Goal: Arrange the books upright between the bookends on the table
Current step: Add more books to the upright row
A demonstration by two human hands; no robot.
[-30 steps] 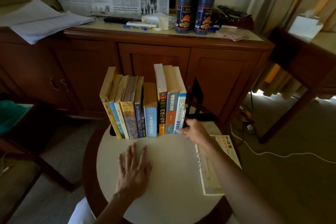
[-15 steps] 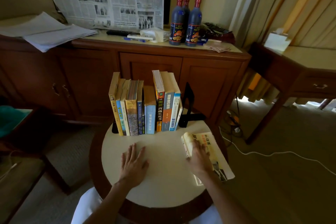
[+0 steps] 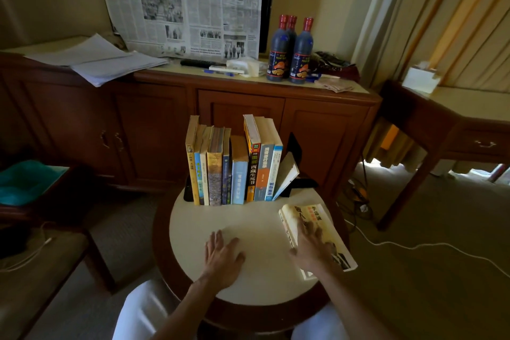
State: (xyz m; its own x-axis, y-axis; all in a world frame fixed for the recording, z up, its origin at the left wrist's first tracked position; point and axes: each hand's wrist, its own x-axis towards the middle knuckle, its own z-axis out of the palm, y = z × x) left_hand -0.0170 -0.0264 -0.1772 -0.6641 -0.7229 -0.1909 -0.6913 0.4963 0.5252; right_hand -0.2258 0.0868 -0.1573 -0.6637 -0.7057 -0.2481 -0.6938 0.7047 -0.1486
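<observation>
— Where do the books stand?

— A row of upright paperback books [image 3: 234, 168] sits at the far side of the round cream-topped wooden surface [image 3: 256, 279], spines toward the camera. At the row's left end a black bookend [image 3: 188, 188] is just visible behind the tallest yellow-spined book. At the right end a thin white book [image 3: 287, 175] leans over, tilted against the black metal bookend on the right [image 3: 294, 150].

— Any book not in the row?

— One: a yellow-covered paperback with red and black characters [image 3: 317, 229] lies flat on the right part of the surface, its outer corner reaching past the rim.

— And the hands?

— The right hand [image 3: 310, 251] lies palm down on that flat book, fingers spread over the cover and thumb near the spine side; it presses rather than pinches. The left hand [image 3: 222, 257] rests flat on the bare surface, fingers loosely spread, holding nothing, well apart from the books.

— What lies behind?

— A dark wooden sideboard [image 3: 240, 107] carries three dark sauce bottles with red caps [image 3: 291, 50], loose white papers [image 3: 102, 61], and a newspaper sheet [image 3: 185, 5] hanging on the wall above.
</observation>
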